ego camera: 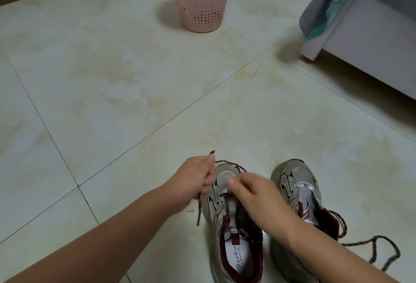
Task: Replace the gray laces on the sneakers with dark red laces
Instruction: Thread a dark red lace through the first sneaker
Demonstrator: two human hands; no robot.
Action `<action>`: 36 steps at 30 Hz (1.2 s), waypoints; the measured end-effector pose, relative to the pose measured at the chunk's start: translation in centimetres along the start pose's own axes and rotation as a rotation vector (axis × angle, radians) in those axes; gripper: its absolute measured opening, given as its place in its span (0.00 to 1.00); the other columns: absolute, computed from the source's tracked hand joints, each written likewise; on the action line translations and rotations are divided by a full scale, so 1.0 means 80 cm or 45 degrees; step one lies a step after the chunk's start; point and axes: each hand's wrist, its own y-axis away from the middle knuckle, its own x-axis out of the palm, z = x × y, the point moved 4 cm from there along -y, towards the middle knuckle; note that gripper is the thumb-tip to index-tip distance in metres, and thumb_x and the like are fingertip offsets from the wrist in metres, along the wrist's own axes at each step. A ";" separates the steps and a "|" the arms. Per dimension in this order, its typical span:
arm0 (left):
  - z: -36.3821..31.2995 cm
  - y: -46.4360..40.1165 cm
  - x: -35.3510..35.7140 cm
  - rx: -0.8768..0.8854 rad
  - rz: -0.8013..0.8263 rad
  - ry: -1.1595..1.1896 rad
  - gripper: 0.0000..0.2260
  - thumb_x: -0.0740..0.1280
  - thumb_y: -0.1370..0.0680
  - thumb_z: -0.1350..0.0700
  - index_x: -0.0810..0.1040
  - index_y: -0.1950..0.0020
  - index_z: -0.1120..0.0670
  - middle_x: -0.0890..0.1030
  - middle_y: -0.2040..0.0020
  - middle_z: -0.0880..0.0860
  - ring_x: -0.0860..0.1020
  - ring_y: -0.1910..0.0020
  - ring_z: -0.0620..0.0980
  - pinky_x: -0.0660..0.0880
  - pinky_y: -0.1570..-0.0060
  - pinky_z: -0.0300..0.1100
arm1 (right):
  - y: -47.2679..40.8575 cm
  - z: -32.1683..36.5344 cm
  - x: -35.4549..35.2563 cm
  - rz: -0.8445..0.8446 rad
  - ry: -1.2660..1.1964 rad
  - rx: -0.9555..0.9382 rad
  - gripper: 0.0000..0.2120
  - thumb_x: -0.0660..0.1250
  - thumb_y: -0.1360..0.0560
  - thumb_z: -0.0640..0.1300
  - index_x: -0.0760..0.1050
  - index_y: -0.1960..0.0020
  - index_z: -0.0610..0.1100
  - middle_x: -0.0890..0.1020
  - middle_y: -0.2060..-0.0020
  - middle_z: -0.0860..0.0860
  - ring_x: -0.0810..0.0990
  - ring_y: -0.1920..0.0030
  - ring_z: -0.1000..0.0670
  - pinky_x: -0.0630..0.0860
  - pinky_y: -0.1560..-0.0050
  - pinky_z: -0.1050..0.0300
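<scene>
Forearms: both reach in from the bottom edge, closest to the camera, meeting over the left-hand sneaker (227,219).
Left-hand sneaker: sits on the tile floor (112,102), toe pointing away, tongue up, insole showing. The dark red lace (227,162) is already through the lowest eyelets near the toe and loops out past the toe cap.
Left hand (198,179): fingers curled round one run of that lace; the tip pokes out above the fist and the tail hangs down to the floor beside the shoe.
Right hand (252,194): over the tongue and eyelets, a bit motion-blurred. Honestly can't tell if it's pinching the other lace end or just hovering.
Right-hand sneaker (299,194): just beside the first one, with a second dark red lace (378,249) trailing loose off its right side. Doesn't look threaded yet.
Gray laces: can't spot any here.
Step, my guess: early lacing on shoe one, evening up the two ends.
Next move, I'd say: feed an end across into the next eyelet up, keeping both sides level.
Background: pink mesh basket (200,1) well away at the top.
</scene>
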 end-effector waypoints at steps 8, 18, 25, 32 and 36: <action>-0.002 -0.006 0.007 0.108 -0.220 0.160 0.16 0.53 0.18 0.53 0.67 0.65 0.56 0.68 0.75 0.50 0.68 0.77 0.47 0.64 0.78 0.35 | 0.015 0.011 0.043 0.442 -0.764 0.319 0.15 0.59 0.21 0.38 0.74 0.66 0.41 0.77 0.76 0.50 0.74 0.77 0.54 0.72 0.72 0.62; 0.008 0.007 -0.012 0.373 -0.277 -0.873 0.10 0.65 0.23 0.54 0.76 0.43 0.53 0.76 0.48 0.48 0.73 0.47 0.43 0.68 0.43 0.38 | -0.013 -0.014 0.009 0.160 -0.049 0.078 0.11 0.56 0.23 0.33 0.70 0.53 0.48 0.78 0.70 0.52 0.70 0.78 0.61 0.68 0.70 0.68; 0.021 -0.004 -0.001 0.195 -0.031 -0.459 0.06 0.70 0.28 0.61 0.80 0.64 0.53 0.78 0.70 0.50 0.72 0.72 0.39 0.69 0.67 0.30 | -0.023 -0.014 0.003 -0.062 0.101 -0.011 0.08 0.69 0.28 0.44 0.72 0.64 0.49 0.80 0.69 0.53 0.75 0.68 0.56 0.70 0.62 0.60; 0.032 -0.006 -0.012 0.247 -0.254 -1.176 0.07 0.66 0.26 0.52 0.83 0.53 0.47 0.82 0.56 0.43 0.77 0.56 0.41 0.68 0.58 0.34 | -0.022 -0.034 0.023 0.026 0.602 -0.035 0.04 0.66 0.26 0.50 0.78 0.55 0.52 0.66 0.58 0.54 0.66 0.46 0.51 0.64 0.51 0.60; 0.043 -0.009 -0.005 0.308 -0.191 -1.350 0.08 0.64 0.26 0.52 0.82 0.52 0.48 0.82 0.52 0.45 0.78 0.53 0.43 0.68 0.57 0.35 | -0.023 -0.039 0.036 0.023 0.623 -0.048 0.06 0.66 0.26 0.50 0.80 0.51 0.52 0.64 0.57 0.54 0.66 0.44 0.51 0.64 0.48 0.61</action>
